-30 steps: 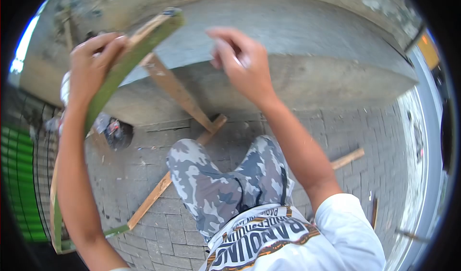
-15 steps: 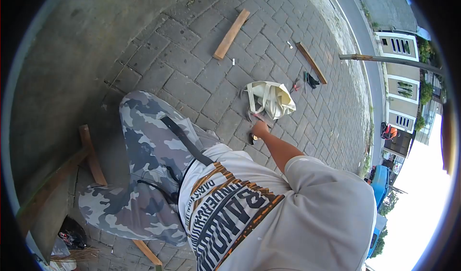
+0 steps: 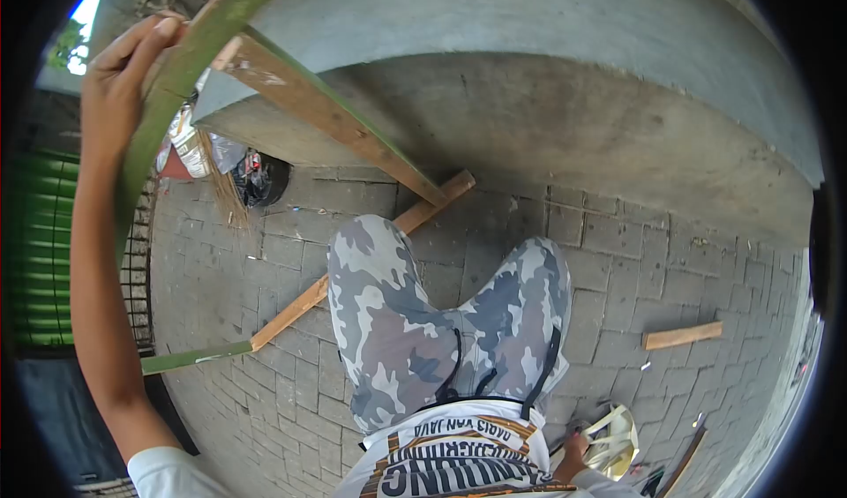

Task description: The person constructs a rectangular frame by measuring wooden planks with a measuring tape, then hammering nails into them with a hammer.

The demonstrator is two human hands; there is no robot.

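My left hand (image 3: 132, 70) is raised at the upper left, its fingers and thumb closed over the edge of a green-painted wooden board (image 3: 168, 101). A brown wooden plank (image 3: 326, 114) with a green edge runs from that board down to a lower wooden bar (image 3: 296, 308) near the ground. A green piece (image 3: 198, 357) meets the lower bar's left end. Low on the right, my right hand (image 3: 573, 456) is beside a cream cloth bag (image 3: 618, 441). It looks closed around something dark, too small to make out.
A short wood block (image 3: 682, 335) and a longer wood strip (image 3: 684, 458) lie on the paving at right. A concrete wall (image 3: 565, 101) stands ahead. A black plastic bag (image 3: 256, 180) and a twig broom (image 3: 225, 180) are at left, near a green corrugated panel (image 3: 44, 251).
The view has swung from the bag and street side toward the wall and wooden frame. My left hand has come into view on the green board. My right hand remains by the bag.
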